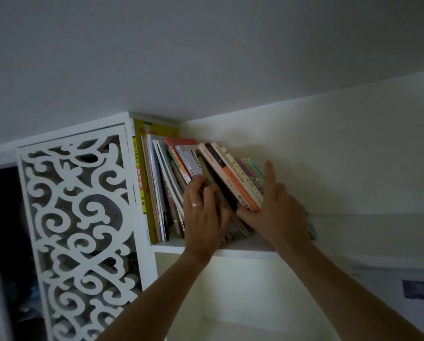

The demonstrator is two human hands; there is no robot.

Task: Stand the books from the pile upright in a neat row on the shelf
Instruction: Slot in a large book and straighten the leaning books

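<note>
A row of several books [171,188] stands on a high white shelf [245,252] close under the ceiling. The books on the left, led by a tall yellow book [142,168], stand nearly upright. The books on the right [240,183] lean over to the left. My left hand [203,217], with a ring on one finger, curls its fingers round the spines of the dark books in the middle of the row. My right hand [277,205] lies flat against the rightmost leaning books, fingers straight and pointing up. The pile is out of sight.
A white fretwork panel [78,230] closes the shelf's left side, with a dark gap beyond it. The wall [353,156] runs right of the books above bare shelf. An open white compartment [230,303] lies below. The ceiling is just above.
</note>
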